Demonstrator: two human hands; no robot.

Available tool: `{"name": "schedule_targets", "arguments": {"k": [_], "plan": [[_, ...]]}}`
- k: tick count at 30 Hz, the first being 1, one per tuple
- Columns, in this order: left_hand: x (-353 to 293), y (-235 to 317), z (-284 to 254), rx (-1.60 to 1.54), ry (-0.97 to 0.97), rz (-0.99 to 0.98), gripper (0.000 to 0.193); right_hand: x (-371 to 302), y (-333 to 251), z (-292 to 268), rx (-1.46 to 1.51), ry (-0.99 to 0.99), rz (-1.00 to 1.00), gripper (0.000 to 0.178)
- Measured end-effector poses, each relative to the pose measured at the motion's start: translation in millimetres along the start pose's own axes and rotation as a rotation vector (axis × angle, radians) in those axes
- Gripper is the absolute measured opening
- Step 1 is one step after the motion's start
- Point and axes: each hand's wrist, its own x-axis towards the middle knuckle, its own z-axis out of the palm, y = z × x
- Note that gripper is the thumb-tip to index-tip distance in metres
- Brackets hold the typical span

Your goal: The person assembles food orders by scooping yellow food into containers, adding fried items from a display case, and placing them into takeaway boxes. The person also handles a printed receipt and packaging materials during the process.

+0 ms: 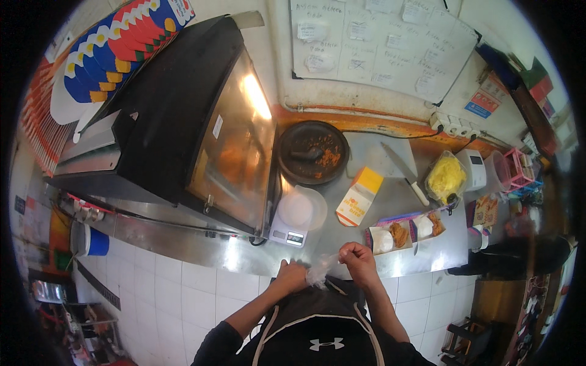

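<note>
Crumpled clear plastic [318,272], thin like a bag or film, stretches between my hands just off the counter's front edge. My right hand [360,263] pinches its upper end between thumb and fingers. The lower, bunched end is at my left hand [292,276], which is closed around it with the fingers partly hidden. Just beyond my left hand, a white kitchen scale [288,236] carries a pale round container [297,210]. Beyond my right hand lie open cardboard boxes with white rice [383,241] and fried chicken pieces [400,234].
A stone mortar [313,128] holds a pestle and reddish paste. A yellow-and-white carton [360,196] lies before a cutting board [383,155] and a knife [406,174]. Yellow shreds fill a clear container [447,178]. A lit display warmer [235,140] stands left, a power strip [455,125] behind.
</note>
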Motion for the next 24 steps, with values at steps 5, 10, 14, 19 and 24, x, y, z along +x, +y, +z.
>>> {"name": "schedule_targets", "arguments": {"k": [5,10,14,19,24], "plan": [[-1,-3,5,0.051,0.006,-0.071,0.034,-2,-24,-2,0.328,0.065,-0.142,0.006],[4,-9,15,-0.077,0.239,-0.051,0.029,-2,-46,-20,0.740,-0.023,-0.230,0.012],[19,-15,35,-0.039,0.365,-0.026,0.034,6,-53,-41,0.954,-0.068,-0.292,0.019],[6,-42,18,-0.280,0.095,0.330,0.051,9,-46,-55,0.992,0.043,-0.200,0.023],[-15,-59,-48,-0.856,-0.113,0.395,0.042,7,-46,-52,1.087,-0.066,-0.249,0.021]]}}
